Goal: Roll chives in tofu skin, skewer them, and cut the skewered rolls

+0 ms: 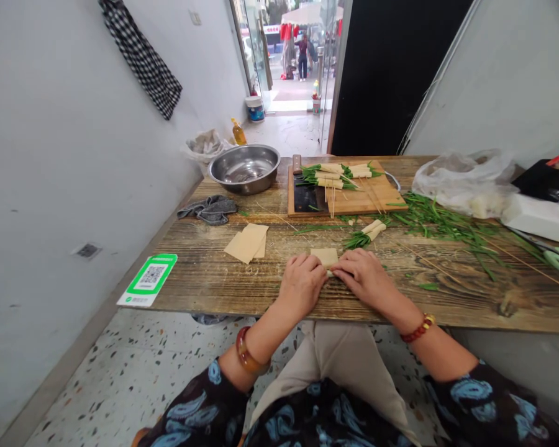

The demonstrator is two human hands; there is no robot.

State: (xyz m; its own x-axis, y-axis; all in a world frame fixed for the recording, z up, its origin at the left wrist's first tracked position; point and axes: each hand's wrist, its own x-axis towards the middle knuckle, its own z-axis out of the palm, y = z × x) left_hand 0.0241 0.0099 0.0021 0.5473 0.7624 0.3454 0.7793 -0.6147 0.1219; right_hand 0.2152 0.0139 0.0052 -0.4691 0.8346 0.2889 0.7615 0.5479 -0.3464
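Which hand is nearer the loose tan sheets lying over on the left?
Left. The left hand is just right of the loose tan sheets, apart from them; the right hand is farther right.

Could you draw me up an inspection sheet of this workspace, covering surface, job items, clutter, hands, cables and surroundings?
Surface: wooden table, green scraps scattered on it.
Job's things: tan sheet near the front edge; loose sheets to its left; rolls with greens on the cutting board and just in front of it.
Clutter: grey cloth, steel basin, plastic bag, QR card.
Hands: left hand and right hand, fingers closed on the tan sheet's near edge.
Cables: thin pale lines at right, possibly cables.
Surroundings: checked cloth hanging at left; glass door ahead, person outside.
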